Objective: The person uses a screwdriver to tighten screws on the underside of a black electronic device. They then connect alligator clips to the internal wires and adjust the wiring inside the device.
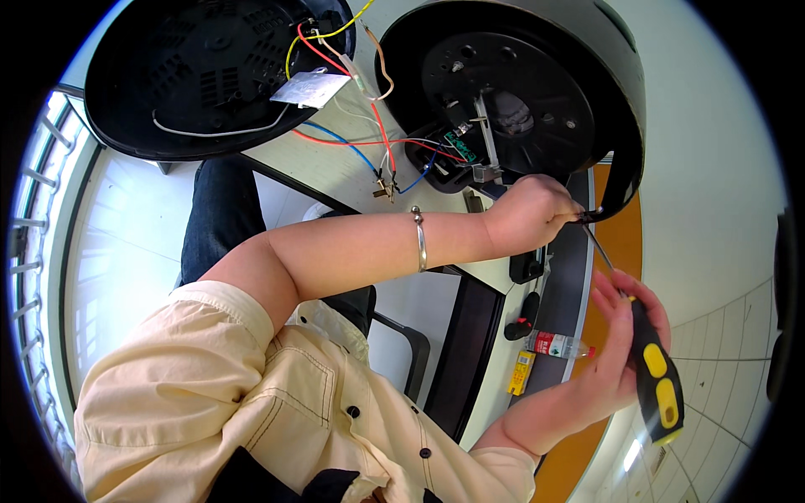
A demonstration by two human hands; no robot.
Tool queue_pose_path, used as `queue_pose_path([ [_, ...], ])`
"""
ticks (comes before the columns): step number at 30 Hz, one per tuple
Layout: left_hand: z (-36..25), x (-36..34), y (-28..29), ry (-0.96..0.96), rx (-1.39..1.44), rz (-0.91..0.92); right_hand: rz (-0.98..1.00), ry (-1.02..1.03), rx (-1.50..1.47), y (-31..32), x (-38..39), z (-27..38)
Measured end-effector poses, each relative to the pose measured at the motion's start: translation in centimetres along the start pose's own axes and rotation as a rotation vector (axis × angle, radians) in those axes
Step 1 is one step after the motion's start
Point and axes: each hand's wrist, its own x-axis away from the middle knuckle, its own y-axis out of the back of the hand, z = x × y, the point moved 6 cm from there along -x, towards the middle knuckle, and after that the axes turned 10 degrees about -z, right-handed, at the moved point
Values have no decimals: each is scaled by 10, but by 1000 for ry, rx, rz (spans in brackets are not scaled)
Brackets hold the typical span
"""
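My left hand [524,216] is closed in a pinch at the lower rim of a large black cylindrical housing [628,126]; what its fingertips grip is too small to make out. My right hand [618,339] holds a black-and-yellow screwdriver [656,373], its shaft reaching up to that rim by my left fingertips. Inside the housing are a round plate [470,75] and a small green circuit board [459,149]. Red, blue, white and yellow wires link it to a detached black round cover [184,75] bearing a silver plate [310,89]. A small brass part [384,189] hangs among the wires.
A white table [293,168] holds the parts. Below my left hand lie a black object [526,265], a black-and-red item [520,327], a bottle [555,345] and a small yellow pack [521,372]. A dark chair frame [411,341] is under the table. A railing [33,226] stands far left.
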Motion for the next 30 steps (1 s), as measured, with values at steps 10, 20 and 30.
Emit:
queue_pose_path([
  [10, 1, 0, -2, 9, -18, 6, 46, 85, -29, 6, -1, -9],
  [20, 2, 1, -1, 2, -41, 25, 125, 73, 38, -4, 1, -5],
  [30, 3, 2, -2, 1, -51, 27, 229, 162, 254, -16, 8, -5],
])
